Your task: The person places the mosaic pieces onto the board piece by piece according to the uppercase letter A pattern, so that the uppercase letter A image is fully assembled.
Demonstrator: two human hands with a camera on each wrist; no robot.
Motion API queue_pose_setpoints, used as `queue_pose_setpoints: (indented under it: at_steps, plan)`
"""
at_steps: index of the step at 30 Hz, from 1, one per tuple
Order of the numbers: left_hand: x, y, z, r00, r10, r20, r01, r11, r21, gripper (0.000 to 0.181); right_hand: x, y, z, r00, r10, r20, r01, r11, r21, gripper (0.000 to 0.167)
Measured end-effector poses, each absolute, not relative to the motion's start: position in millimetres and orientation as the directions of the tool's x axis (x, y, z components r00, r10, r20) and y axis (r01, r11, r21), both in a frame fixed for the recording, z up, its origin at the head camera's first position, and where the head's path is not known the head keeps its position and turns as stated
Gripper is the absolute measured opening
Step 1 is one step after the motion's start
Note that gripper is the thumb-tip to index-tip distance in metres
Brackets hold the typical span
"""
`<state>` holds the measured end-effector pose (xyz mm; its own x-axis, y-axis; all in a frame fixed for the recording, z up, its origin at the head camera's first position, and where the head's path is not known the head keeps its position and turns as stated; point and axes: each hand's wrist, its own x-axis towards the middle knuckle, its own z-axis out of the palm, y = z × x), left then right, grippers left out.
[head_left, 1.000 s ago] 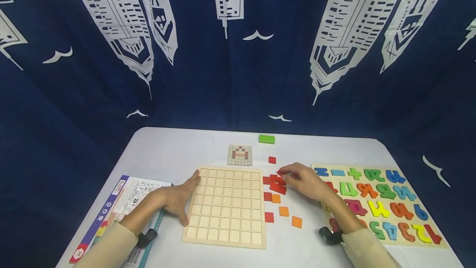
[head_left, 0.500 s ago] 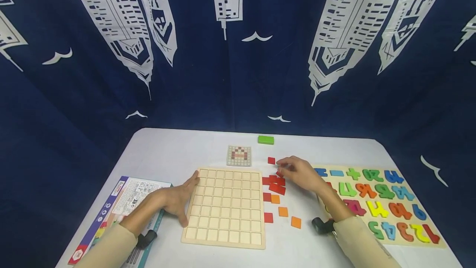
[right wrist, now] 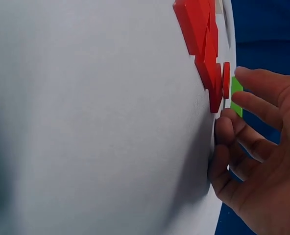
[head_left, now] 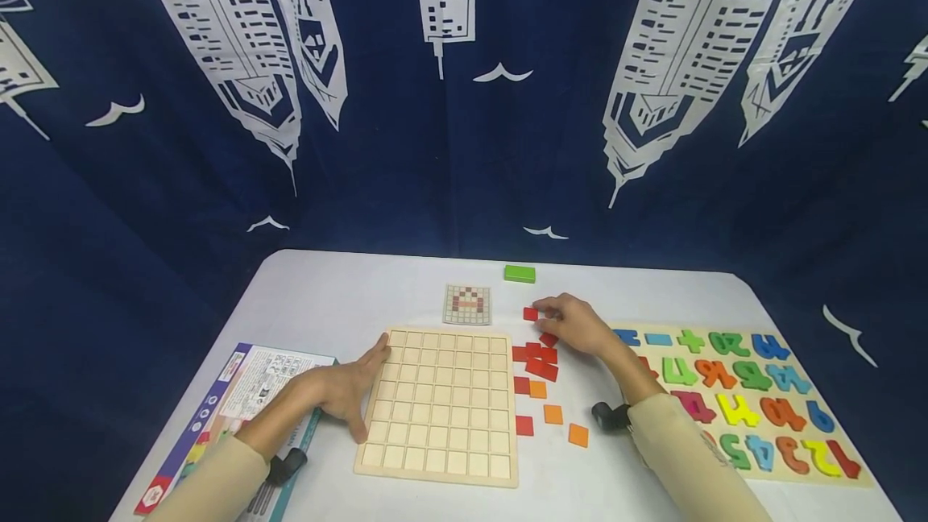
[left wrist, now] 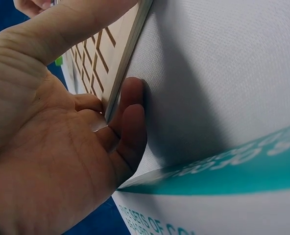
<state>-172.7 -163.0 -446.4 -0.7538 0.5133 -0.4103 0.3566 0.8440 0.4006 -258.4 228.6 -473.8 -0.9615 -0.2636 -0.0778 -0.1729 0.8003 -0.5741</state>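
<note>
poised with loosely parted right hand (head_left: 571, 324) just beside lone red tile (head_left: 531, 314), near green block (head_left: 519, 274) | touching board (head_left: 438, 408) with spread left hand (head_left: 348, 390) | likely light, stiff, smooth; best pinched by opposite edges

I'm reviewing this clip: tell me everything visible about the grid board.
The board looks like pale, unpainted wood. It is a flat, roughly square panel with a plain border and thin dividers forming seven columns and seven rows of square cells; no tile sits in them. It lies flat on the white table, nearer the person than the small patterned card. The left hand touches its left edge. Red tiles lie close along its right edge; whether any touches is unclear.
</note>
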Motion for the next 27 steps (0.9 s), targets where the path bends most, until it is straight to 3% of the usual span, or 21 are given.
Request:
queue_pose_setpoints:
  at_steps: [16,27]
  plan:
    - [-172.5,-163.9,-445.6,-0.749,0.52,-0.41,0.376,0.844,0.383,0.137,-262.9,222.7,-475.0,-0.964,-0.24,-0.117,-0.141,0.83,-0.54,0.03]
    - [-172.0,-164.8,-446.2,-0.744,0.533,-0.403,0.39,0.836,0.386,0.135,-263.6,223.1,-477.2,-0.966,-0.229,-0.12,-0.139,0.852,-0.505,0.031]
